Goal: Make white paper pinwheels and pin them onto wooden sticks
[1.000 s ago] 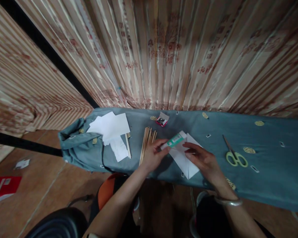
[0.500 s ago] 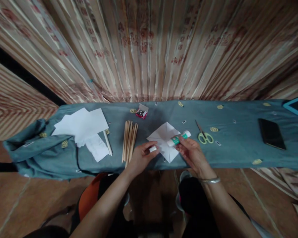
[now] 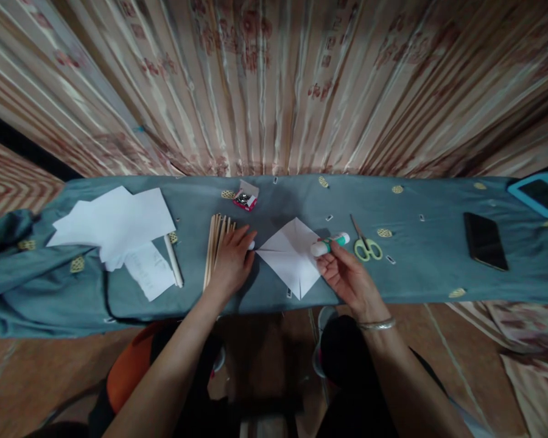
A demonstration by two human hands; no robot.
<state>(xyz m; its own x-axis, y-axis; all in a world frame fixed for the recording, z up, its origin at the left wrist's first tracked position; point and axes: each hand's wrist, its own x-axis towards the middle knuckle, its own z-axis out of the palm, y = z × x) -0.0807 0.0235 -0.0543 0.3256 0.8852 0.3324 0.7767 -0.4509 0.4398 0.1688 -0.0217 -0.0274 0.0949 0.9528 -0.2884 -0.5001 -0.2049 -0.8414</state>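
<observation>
A white square of paper (image 3: 288,258) with slits at its corners lies turned like a diamond on the cloth. Over its right corner, my right hand (image 3: 349,277) grips a green and white glue stick (image 3: 330,244). To the paper's left, my left hand (image 3: 232,258) reaches over the bundle of wooden sticks (image 3: 214,249). A small white cap (image 3: 251,246) shows at its fingertips, partly hidden; whether the fingers still grip it is unclear.
Green-handled scissors (image 3: 368,248) lie right of the paper, then a black phone (image 3: 485,241) and a blue-framed device (image 3: 542,194). An open small box (image 3: 246,196) stands behind the sticks. White sheets (image 3: 114,225) and a white roll (image 3: 173,261) lie left.
My left hand has moved left with the cap, from the paper's edge to the sticks. My right hand still holds the glue stick. The whole view has shifted a little.
</observation>
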